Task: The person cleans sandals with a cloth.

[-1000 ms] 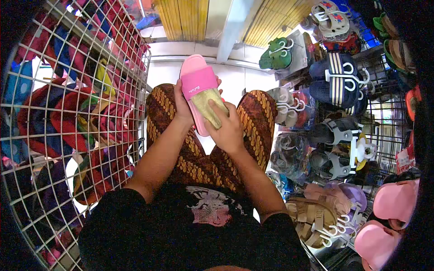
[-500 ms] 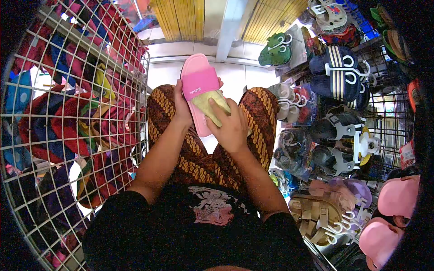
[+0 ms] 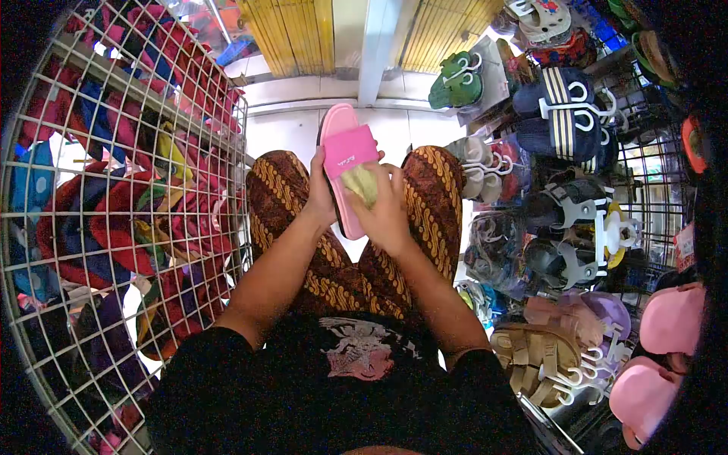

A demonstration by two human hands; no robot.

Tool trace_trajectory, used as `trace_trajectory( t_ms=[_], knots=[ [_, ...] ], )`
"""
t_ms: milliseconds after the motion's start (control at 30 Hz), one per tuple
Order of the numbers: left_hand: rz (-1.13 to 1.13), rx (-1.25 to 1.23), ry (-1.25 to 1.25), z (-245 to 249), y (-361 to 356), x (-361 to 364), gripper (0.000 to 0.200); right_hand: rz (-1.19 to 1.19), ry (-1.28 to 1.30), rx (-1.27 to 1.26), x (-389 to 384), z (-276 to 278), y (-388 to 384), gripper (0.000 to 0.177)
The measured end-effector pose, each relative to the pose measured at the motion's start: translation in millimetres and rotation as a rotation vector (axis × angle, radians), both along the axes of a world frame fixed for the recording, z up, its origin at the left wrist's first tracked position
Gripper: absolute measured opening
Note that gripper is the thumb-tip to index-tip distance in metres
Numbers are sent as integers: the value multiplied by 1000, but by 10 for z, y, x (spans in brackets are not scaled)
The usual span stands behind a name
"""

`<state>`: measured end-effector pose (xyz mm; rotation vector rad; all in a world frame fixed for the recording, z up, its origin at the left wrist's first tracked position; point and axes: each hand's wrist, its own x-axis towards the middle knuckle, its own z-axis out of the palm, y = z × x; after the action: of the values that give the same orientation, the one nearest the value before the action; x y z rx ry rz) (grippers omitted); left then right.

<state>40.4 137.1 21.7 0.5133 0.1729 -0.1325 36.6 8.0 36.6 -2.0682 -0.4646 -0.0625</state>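
Pink, probably light and bendy, the slide sandal [image 3: 350, 154] was held between the knees [image 3: 277, 182], best gripped by its edges; the left hand [image 3: 321, 193] clamped fingers around it, the right hand [image 3: 385, 214] curled its fingers onto soft-looking yellow cloth [image 3: 360, 184].

Smooth sandal strap [image 3: 349, 150], matt cloth [image 3: 359, 186], woven-looking fabric trousers [image 3: 277, 180], glossy plastic hanger [image 3: 565, 108], shiny floor tiles [image 3: 282, 132]

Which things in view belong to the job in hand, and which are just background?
In use:
pink slide sandal, held in left hand
yellowish cloth, at right hand

Background:
green sandals
navy striped slides
tan sandals
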Motion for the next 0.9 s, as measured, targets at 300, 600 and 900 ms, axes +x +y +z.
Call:
trace_trajectory(
  t_ms=[300, 600, 900],
  knots=[
    [248, 18, 137, -105, 241, 116, 76, 254, 117, -139, -20, 17, -188, 52],
    [66, 47, 223, -181, 101, 85, 78, 152, 237, 76, -44, -206, -130, 53],
    [8, 31, 124, -277, 80, 99, 81, 106, -31, -86, -25, -146, -118, 52]
  ],
)
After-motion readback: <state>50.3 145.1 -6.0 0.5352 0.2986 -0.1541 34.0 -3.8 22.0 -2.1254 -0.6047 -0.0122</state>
